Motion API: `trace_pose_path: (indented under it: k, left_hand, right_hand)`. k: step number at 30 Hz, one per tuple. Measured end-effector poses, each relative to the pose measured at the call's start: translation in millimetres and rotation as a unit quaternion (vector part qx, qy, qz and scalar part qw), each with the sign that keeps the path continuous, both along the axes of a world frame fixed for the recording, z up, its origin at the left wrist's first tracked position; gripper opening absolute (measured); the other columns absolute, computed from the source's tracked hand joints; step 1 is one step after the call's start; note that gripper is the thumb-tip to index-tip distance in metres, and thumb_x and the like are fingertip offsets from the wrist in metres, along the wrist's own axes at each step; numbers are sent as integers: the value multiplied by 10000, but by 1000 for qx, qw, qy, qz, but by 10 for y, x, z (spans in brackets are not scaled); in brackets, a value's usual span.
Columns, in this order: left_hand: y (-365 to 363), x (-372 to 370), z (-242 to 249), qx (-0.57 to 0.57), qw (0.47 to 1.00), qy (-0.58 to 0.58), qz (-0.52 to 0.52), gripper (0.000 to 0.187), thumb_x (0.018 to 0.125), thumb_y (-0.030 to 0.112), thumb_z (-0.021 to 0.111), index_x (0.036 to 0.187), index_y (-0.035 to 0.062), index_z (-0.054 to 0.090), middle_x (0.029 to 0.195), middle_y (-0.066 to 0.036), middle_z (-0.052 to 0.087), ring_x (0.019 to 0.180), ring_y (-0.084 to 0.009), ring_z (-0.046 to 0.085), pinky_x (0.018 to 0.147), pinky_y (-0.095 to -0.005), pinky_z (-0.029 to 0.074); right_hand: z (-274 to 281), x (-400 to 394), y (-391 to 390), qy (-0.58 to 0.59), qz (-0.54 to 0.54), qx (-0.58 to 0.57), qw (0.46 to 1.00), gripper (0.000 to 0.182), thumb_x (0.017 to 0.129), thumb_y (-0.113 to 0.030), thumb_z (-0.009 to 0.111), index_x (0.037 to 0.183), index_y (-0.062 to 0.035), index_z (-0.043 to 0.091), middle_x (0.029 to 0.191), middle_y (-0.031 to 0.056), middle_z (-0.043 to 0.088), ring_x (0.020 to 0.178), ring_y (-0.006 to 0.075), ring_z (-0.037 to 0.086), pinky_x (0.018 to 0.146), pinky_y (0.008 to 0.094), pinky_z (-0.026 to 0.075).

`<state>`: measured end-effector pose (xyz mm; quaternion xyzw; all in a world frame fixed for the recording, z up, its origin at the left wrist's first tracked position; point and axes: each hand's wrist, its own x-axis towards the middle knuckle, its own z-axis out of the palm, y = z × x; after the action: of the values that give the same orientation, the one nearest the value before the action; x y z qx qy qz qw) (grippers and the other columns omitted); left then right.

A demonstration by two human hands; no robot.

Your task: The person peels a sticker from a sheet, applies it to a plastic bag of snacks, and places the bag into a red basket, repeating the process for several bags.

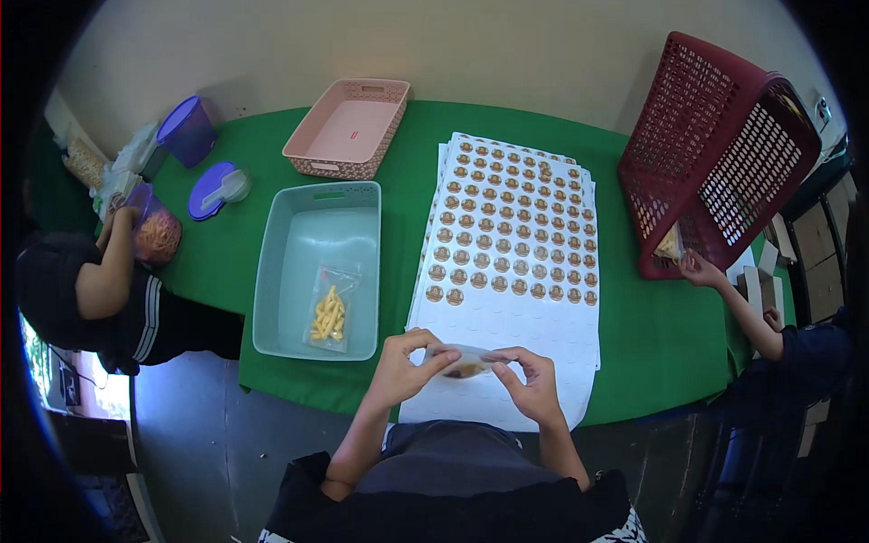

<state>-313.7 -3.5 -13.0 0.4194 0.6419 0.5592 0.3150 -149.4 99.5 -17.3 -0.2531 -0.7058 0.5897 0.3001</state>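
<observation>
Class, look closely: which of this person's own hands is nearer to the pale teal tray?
The left. The left hand is just off the near right corner of the tray; the right hand is farther right, beyond the small bag they hold.

A pale, plain wall spans the top of the frame, shaded toward the corners. A green-covered table stands before it. Grey flooring with thin seam lines shows at lower left. Bright light enters at the left edge; dark furniture lines the right edge.
</observation>
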Motion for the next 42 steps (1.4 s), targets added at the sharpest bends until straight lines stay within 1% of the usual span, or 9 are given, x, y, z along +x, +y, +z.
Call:
trace_pose_path:
  k: [9, 14, 19, 24, 29, 32, 34, 37, 42]
  left_hand:
    - [28, 134, 31, 73, 993, 63, -72, 167, 684, 148, 671, 663, 5, 587, 575, -38, 542, 572, -89, 495, 582, -227, 387]
    - [14, 97, 127, 44, 989, 36, -133, 259, 676, 142, 673, 881, 7, 590, 774, -90, 572, 719, -144, 524, 681, -258, 404]
    - [67, 194, -2, 165, 984, -58, 32, 534, 640, 141, 669, 1099, -29, 454, 1026, -115, 482, 987, -204, 467, 883, -323, 343]
    - [122, 333, 118, 149, 971, -47, -183, 853, 635, 205, 704, 1292, -1, 199, 1298, -182, 281, 1212, -284, 278, 993, -390, 211]
    - [93, 456, 46, 101, 989, -9, -105, 530, 799, 81, 529, 1243, -23, 260, 1199, -211, 420, 1104, -244, 433, 903, -324, 350]
    - [46, 466, 40, 64, 977, -198, -44, 150, 874, 120, 419, 850, -26, 394, 919, -199, 585, 872, -188, 575, 760, -264, 434]
    - [12, 484, 107, 20, 988, -142, -53, 191, 831, 131, 517, 733, 3, 414, 825, -143, 607, 753, -112, 564, 641, -223, 437]
    - [-31, 555, 96, 7, 992, -122, -38, 191, 784, 137, 591, 709, 3, 478, 741, -88, 610, 679, -75, 545, 580, -213, 435]
    - [-112, 515, 50, 23, 986, -152, -64, 165, 805, 124, 552, 806, -41, 544, 725, -86, 611, 694, -86, 551, 621, -235, 440]
  right_hand:
    - [-100, 14, 29, -5, -66, 46, 997, 46, 730, -20, 580, 716, 23, 573, 647, 73, 563, 609, 104, 507, 592, 228, 401]
    - [-114, 94, 99, 42, -74, 5, 996, 47, 755, -35, 564, 741, 10, 566, 698, 64, 563, 657, 90, 482, 623, 223, 385]
    - [33, 102, -52, 172, -156, -36, 972, 43, 790, -43, 520, 795, 0, 525, 847, 122, 562, 781, 126, 504, 707, 251, 391]
    - [32, 128, -233, 124, -76, 93, 985, 74, 781, -59, 495, 821, 3, 502, 1044, 221, 517, 927, 262, 509, 816, 346, 376]
    - [15, 93, -274, 88, -47, 188, 977, 206, 729, -94, 533, 904, 11, 508, 1007, 205, 513, 954, 278, 481, 828, 327, 364]
    - [18, 58, -239, 83, -132, 120, 981, 282, 710, -90, 562, 961, 3, 477, 958, 151, 502, 915, 233, 474, 825, 313, 357]
    - [-27, 75, -174, 57, -102, 40, 992, 418, 689, -86, 601, 1053, -12, 410, 922, 88, 465, 877, 166, 450, 800, 293, 358]
    - [-98, 147, -180, 108, 43, -157, 981, 159, 745, -40, 551, 895, 8, 535, 845, 85, 510, 817, 147, 491, 758, 273, 378]
    - [-36, 144, -210, 62, 13, -52, 997, 70, 761, -20, 537, 802, 8, 587, 759, 86, 531, 745, 142, 517, 707, 258, 399]
